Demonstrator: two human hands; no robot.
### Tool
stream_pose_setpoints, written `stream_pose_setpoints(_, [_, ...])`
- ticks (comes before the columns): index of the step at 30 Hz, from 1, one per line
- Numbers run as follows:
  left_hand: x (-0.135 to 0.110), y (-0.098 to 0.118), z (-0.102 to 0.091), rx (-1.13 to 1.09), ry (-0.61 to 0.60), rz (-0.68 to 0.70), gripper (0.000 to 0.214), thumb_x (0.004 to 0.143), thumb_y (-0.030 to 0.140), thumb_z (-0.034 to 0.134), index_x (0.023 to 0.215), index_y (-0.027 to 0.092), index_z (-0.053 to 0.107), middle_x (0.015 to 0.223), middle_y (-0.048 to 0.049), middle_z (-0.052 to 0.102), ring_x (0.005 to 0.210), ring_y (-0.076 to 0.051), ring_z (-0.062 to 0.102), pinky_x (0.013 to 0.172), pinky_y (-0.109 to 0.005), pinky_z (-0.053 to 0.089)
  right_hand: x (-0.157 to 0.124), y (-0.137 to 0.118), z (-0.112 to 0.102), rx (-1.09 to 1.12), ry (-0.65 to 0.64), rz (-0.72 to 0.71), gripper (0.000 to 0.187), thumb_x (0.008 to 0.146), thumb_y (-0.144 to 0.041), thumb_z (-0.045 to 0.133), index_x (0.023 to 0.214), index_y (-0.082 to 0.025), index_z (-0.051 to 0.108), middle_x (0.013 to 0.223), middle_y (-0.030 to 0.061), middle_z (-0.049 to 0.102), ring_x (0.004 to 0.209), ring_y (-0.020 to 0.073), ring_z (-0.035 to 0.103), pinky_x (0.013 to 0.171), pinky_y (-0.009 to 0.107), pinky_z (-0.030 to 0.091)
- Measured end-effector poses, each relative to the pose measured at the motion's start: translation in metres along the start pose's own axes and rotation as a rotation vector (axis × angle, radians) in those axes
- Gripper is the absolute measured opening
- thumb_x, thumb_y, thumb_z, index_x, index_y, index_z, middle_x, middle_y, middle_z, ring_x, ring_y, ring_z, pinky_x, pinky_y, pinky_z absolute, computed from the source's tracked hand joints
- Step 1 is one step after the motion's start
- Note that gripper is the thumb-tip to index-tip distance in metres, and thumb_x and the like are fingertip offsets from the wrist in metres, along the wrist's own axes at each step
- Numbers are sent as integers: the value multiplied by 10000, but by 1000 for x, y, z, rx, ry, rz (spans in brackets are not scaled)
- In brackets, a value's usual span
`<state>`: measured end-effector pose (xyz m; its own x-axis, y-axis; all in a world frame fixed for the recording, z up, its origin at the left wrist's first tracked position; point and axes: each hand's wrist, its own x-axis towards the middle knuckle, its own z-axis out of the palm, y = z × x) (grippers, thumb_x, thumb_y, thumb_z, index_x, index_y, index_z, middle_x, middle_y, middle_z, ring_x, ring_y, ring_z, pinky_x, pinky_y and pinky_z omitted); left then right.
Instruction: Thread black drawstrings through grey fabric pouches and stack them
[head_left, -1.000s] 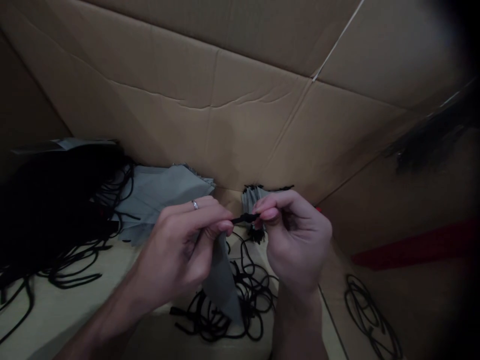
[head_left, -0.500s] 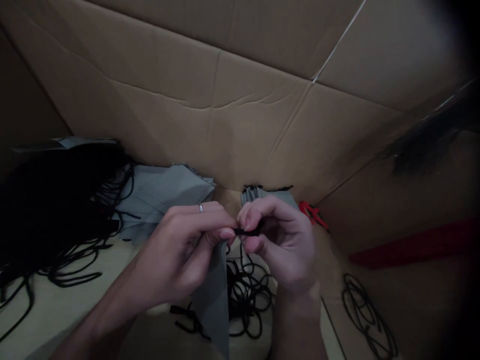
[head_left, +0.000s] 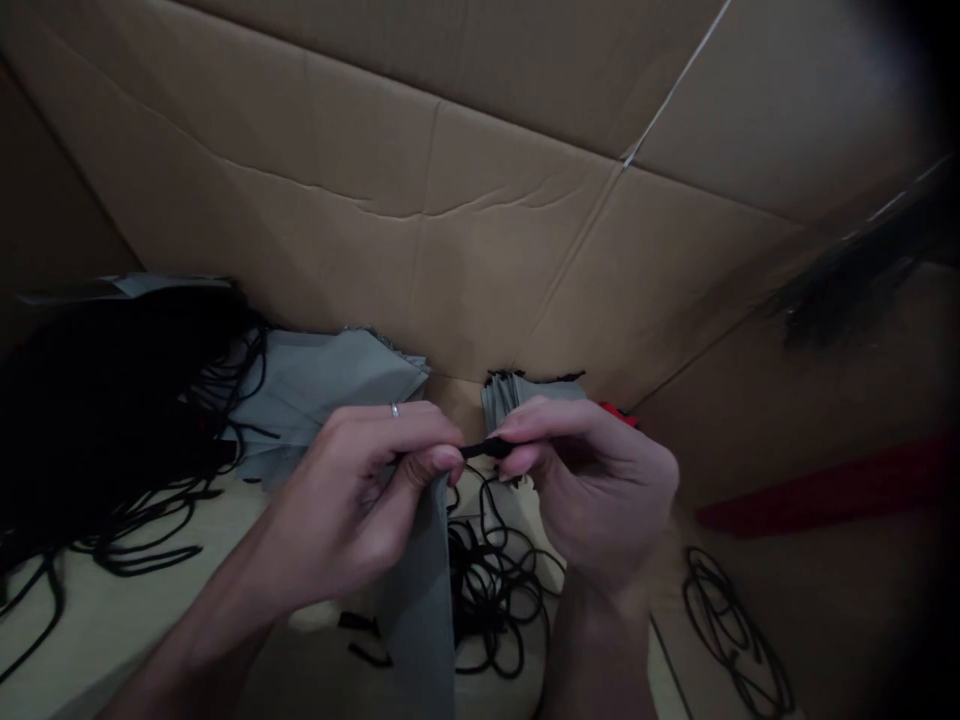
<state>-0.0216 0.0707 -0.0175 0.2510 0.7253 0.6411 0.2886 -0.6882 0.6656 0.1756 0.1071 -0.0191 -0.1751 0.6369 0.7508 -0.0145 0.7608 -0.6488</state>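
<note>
Between finger and thumb, my left hand [head_left: 379, 480] pinches a grey fabric piece [head_left: 420, 610] at its top corner, together with one end of a short black cord [head_left: 480, 450]. The fabric hangs down below that hand. My right hand [head_left: 592, 475] pinches the cord's other end, so the cord spans the small gap between my hands. Whether the cord runs inside the fabric's edge is hidden by my left fingers. Under the hands lies a tangle of black cords [head_left: 499, 600].
A large heap of black cord [head_left: 112, 420] lies at left, beside stacked grey fabric pieces [head_left: 322, 380]. Behind my right hand stands a smaller grey stack [head_left: 499, 395] near something red [head_left: 619, 412]. Cardboard walls [head_left: 480, 250] enclose the back and right. A coiled cord [head_left: 735, 640] lies at right.
My right hand has moved a little right and turned, and more of the black cord shows between my hands. My left hand has shifted only slightly left.
</note>
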Motion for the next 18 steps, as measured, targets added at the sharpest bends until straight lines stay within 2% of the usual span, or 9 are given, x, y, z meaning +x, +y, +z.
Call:
stream_pose_setpoints(5, [-2,-1,0,18,-7,-6,253,1044,81,574,814,166,637,706,41,578,632,-77,519,605,-217,405,0,2,1,-41,33,-25,206,925,-48,762,888,-248,795,742,-21,780,678,154,744,610,272,589])
stream_pose_setpoints(9, [-1,-3,3,34,13,34,264,1022,44,570,796,163,636,683,40,555,618,-82,505,589,-221,394,1,4,1,-54,120,-9,254,922,-7,702,815,-231,754,754,-27,752,676,132,699,611,252,561])
stream_pose_setpoints(18, [2,-3,5,101,68,51,262,994,13,563,795,165,640,681,32,570,617,-89,511,581,-222,391,0,6,5,-108,191,-30,263,948,-14,670,812,-227,744,742,-29,718,680,128,665,622,262,534])
